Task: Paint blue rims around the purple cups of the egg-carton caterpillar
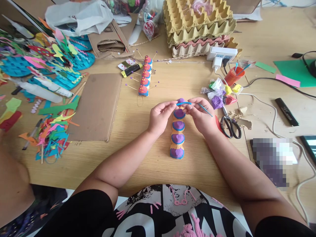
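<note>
A thin blue strand [184, 103], which looks like modelling clay, is stretched between my two hands, its free end hanging past the right fingers. My left hand [160, 116] pinches one end. My right hand [203, 115] pinches it farther along. Right below lies an egg-carton strip [176, 153] with a row of purple domes ringed in blue and orange between them. My hands hover over its far end and partly hide it. Farther off stands a finished-looking strip with red faces [144, 89] and thin sticks tipped with purple balls.
Cardboard [95, 105] lies left, beside colourful paper scraps [53, 136] and glue bottles [40, 91]. Scissors [230, 125], bagged clay [217, 101] and an orange cup [233, 76] are right. Stacked egg trays [199, 31] stand behind a power strip [222, 52]. Another person's arm shows at left.
</note>
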`<state>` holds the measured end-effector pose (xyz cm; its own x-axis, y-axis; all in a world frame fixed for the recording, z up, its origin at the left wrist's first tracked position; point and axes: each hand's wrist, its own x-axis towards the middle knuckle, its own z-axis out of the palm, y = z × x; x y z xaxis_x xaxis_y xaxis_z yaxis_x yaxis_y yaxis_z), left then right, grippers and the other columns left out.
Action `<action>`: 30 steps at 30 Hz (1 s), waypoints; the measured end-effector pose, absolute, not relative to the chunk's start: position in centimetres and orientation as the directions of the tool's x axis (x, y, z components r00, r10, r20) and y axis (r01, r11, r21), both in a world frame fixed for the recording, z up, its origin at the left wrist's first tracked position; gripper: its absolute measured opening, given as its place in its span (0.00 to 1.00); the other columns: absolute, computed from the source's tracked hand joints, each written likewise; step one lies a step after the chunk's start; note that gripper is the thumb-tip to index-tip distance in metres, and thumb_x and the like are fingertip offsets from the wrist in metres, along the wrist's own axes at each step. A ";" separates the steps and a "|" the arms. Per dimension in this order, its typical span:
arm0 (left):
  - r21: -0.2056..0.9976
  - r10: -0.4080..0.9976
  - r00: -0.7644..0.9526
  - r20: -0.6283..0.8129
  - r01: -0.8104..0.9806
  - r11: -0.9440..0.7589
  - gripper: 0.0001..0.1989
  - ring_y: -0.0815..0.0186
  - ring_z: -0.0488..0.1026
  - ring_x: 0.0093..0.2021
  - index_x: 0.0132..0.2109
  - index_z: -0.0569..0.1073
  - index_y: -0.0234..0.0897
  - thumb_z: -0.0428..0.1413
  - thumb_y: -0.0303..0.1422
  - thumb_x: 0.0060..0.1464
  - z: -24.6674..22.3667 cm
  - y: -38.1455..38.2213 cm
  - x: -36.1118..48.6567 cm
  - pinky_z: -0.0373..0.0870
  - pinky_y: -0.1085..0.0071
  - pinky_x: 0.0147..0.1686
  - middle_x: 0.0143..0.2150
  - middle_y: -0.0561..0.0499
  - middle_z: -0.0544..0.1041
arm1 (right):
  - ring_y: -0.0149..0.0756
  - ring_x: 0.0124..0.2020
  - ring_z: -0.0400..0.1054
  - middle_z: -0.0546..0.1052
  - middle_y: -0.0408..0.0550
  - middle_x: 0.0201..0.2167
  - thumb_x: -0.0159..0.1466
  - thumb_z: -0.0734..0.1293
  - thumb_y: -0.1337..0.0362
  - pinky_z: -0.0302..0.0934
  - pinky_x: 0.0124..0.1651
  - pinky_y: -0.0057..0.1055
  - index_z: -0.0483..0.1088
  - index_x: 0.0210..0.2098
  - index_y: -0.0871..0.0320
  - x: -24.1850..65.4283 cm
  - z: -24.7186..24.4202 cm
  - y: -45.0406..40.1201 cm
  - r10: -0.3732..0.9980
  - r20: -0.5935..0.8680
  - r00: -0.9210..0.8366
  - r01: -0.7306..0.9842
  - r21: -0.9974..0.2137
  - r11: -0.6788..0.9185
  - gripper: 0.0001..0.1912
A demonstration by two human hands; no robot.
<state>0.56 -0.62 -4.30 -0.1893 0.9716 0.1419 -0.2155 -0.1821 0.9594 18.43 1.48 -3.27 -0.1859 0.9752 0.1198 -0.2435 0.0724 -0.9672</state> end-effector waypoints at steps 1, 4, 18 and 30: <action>0.960 0.971 -0.190 0.142 -0.212 -0.181 0.23 0.62 0.86 0.41 0.44 0.87 0.40 0.71 0.55 0.54 -4.3 -0.6 0.6 0.82 0.63 0.49 0.40 0.47 0.88 | 0.37 0.39 0.84 0.88 0.45 0.41 0.58 0.82 0.43 0.79 0.46 0.37 0.76 0.44 0.50 18.4 -3.2 1.5 0.977 0.115 -0.181 -0.239 -0.969 0.070 0.25; 0.959 0.971 -0.185 0.152 -0.210 -0.190 0.22 0.63 0.86 0.40 0.43 0.87 0.40 0.71 0.54 0.55 -4.3 -0.6 0.6 0.81 0.65 0.49 0.37 0.48 0.88 | 0.34 0.33 0.81 0.88 0.44 0.37 0.58 0.82 0.43 0.77 0.39 0.33 0.76 0.41 0.51 18.3 -2.9 1.3 0.978 0.122 -0.169 -0.227 -0.970 0.082 0.23; 0.945 0.986 -0.141 0.092 -0.299 -0.131 0.25 0.61 0.86 0.43 0.46 0.85 0.41 0.71 0.57 0.53 -3.7 -0.5 0.8 0.81 0.64 0.45 0.45 0.46 0.88 | 0.35 0.33 0.78 0.83 0.41 0.31 0.59 0.82 0.42 0.77 0.43 0.35 0.76 0.38 0.50 18.2 -3.0 1.3 0.978 0.171 -0.123 -0.194 -0.970 0.145 0.22; 0.959 0.980 -0.128 0.151 -0.223 -0.177 0.24 0.62 0.85 0.43 0.44 0.86 0.41 0.75 0.52 0.48 -4.2 -0.3 0.8 0.82 0.63 0.48 0.45 0.47 0.89 | 0.37 0.38 0.81 0.86 0.42 0.36 0.56 0.84 0.45 0.78 0.48 0.37 0.77 0.40 0.49 18.5 -3.4 1.5 0.972 0.144 -0.187 -0.227 -0.969 0.100 0.23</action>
